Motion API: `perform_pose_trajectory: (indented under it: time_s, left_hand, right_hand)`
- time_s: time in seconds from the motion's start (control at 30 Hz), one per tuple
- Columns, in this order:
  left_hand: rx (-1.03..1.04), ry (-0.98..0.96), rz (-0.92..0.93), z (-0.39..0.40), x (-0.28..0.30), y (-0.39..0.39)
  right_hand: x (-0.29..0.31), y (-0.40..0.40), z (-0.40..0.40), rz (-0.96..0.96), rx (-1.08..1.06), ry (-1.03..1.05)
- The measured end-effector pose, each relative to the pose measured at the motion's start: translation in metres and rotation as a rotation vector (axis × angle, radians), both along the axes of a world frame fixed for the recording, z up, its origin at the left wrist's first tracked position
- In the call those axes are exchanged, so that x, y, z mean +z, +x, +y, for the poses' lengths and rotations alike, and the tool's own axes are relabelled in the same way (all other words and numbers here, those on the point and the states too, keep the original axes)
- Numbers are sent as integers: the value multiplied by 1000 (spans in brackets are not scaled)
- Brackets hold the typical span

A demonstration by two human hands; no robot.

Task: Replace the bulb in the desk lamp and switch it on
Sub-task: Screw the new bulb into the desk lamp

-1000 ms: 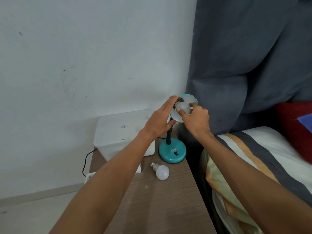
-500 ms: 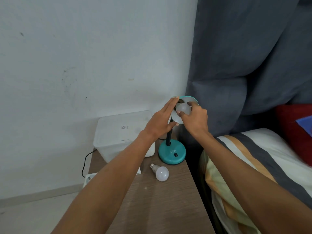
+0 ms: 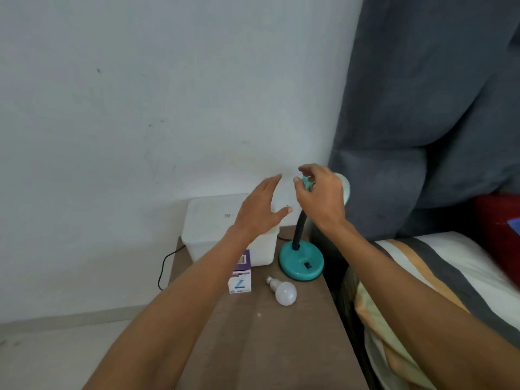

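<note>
White plastic box (image 3: pixel 213 220) and a small bulb carton (image 3: pixel 240 278) crowd the back of the desk (image 3: pixel 267 342), beside the lamp (image 3: pixel 301 260); its teal base stands at the desk's right edge, hard against the bed (image 3: pixel 439 282). A loose bulb (image 3: pixel 284 291) lies in front. Left hand (image 3: pixel 260 211) is spread, empty. Right hand (image 3: pixel 322 197) curls loosely over the shade, hiding the socket.

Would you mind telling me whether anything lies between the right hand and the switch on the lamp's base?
Nothing visible does. The right hand is up at the lamp head, and the black switch on the teal base lies uncovered below; only the lamp's black neck runs beside that path.
</note>
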State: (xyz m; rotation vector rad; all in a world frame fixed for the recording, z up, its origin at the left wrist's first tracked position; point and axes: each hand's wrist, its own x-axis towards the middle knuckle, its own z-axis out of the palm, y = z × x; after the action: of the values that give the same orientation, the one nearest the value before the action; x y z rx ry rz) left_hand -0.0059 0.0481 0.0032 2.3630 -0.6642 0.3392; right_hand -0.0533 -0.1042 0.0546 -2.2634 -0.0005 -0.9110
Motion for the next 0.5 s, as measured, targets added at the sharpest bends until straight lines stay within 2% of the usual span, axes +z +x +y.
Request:
perform_pose_trajectory:
  time_s: [0.13, 0.27, 0.37, 0.5]
  left_hand:
    - [207, 11, 80, 58, -11, 2]
    - [374, 22, 127, 117, -29, 12]
    - [483, 72, 194, 153, -49, 24]
    - [470, -82, 402, 173, -66, 27]
  right_hand:
    - [-14, 15, 43, 94, 111, -19]
    - [-48, 32, 68, 375, 162, -22]
    - [-78, 43, 68, 546, 129, 57]
    - [-104, 61, 68, 644, 146, 131]
